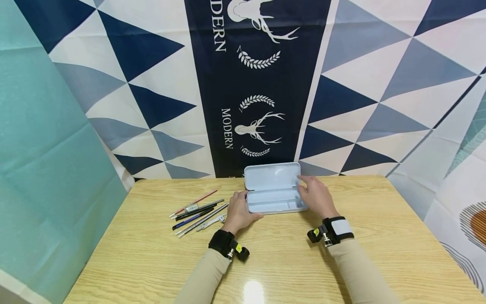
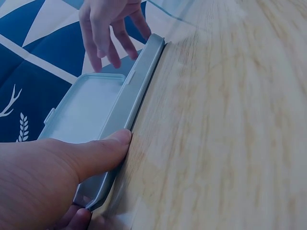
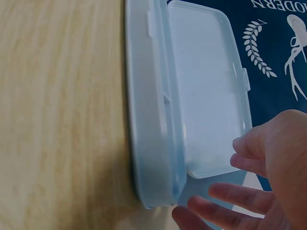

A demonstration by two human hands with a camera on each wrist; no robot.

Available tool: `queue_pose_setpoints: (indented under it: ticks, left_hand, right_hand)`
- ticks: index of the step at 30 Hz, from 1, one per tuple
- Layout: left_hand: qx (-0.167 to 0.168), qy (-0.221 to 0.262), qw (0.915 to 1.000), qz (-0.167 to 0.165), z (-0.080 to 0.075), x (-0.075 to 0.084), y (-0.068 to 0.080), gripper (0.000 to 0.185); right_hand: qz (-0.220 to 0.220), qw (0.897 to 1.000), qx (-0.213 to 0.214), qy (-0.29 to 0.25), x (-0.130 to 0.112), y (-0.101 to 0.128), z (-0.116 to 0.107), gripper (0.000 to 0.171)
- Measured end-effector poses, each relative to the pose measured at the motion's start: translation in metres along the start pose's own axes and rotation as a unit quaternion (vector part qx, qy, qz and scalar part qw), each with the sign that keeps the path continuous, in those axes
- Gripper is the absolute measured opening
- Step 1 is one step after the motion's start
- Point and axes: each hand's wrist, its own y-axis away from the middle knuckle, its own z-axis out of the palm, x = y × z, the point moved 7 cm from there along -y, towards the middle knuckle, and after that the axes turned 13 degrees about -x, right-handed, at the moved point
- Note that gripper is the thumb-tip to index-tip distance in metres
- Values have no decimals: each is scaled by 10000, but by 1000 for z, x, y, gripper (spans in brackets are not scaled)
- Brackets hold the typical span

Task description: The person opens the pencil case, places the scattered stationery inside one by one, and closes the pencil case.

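Note:
A light blue pencil case (image 1: 267,208) lies on the table with its lid (image 1: 272,177) raised at the back, against the patterned cloth. Its inside is bare, with a long divider and a small compartment at the right. My left hand (image 1: 239,214) grips the left end; in the left wrist view the thumb (image 2: 108,154) presses the front wall and the other fingers wrap the end, partly hidden. At the right end hovers my right hand (image 1: 318,197), holding nothing. Its fingers are loosely spread beside the lid and base in the right wrist view, apart from the base.
Left of the case lie several pens and pencils, among them a red pencil (image 1: 201,198), a blue pen (image 1: 190,221) and silver sticks (image 1: 205,219). A small white eraser-like block (image 1: 191,208) and a grey-white compass-like tool (image 1: 210,223) lie with them. Patterned cloth (image 1: 258,84) hangs behind the table.

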Motion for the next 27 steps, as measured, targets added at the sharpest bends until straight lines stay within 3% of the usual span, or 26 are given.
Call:
queue_pose_setpoints:
  ticks: [17,27]
  left_hand:
    - [-22,89,9999,-109,1,-1,-1,97]
    - [29,-6,10000,16,0,1,1,95]
  right_hand:
    - [113,9999,-13,-15,7,3,13,47]
    - [165,9998,-60,-121,8,7,14,41]
